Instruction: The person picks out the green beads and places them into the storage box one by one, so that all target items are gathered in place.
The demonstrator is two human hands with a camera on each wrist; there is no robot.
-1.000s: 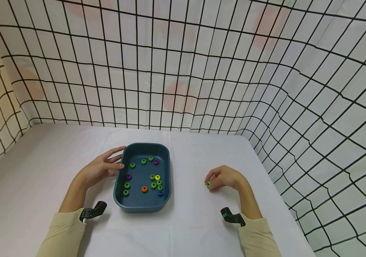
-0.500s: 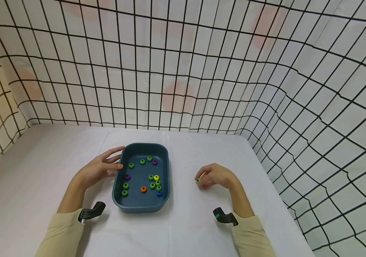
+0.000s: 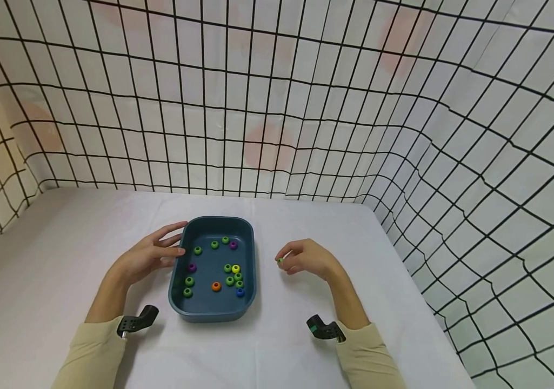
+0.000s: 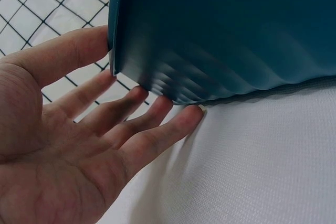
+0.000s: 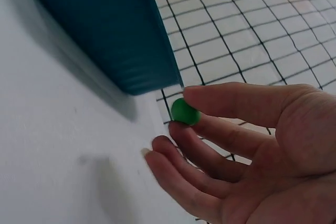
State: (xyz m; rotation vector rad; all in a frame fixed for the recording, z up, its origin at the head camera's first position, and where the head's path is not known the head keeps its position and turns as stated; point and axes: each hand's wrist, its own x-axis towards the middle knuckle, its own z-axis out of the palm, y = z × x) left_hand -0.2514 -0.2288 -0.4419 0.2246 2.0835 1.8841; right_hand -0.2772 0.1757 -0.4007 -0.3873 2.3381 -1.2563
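Observation:
My right hand [image 3: 308,258] pinches a green bead [image 5: 185,112] between thumb and fingers, to the right of a blue plastic tray [image 3: 212,317]. In the right wrist view the bead shows at the fingertips, with the tray wall beyond it. My left hand [image 3: 142,256] touches the tray's left side. Its fingers [image 4: 157,135] are nearly straight against the outer wall, the thumb at the rim. Inside the tray lie several green beads [image 3: 198,250], two purple beads [image 3: 192,268], a yellow bead [image 3: 235,268], an orange bead [image 3: 216,286] and a blue bead [image 3: 240,292].
A white cloth [image 3: 277,351] covers the table under the tray and both hands. Black grid netting [image 3: 238,108] over white sheeting rises behind the table and along both sides. A small black camera mount [image 3: 325,328] sits at the right sleeve, another at the left.
My right hand has moved left toward the tray, carrying the green bead. The left hand stays at the tray's side, and the beads inside keep their places.

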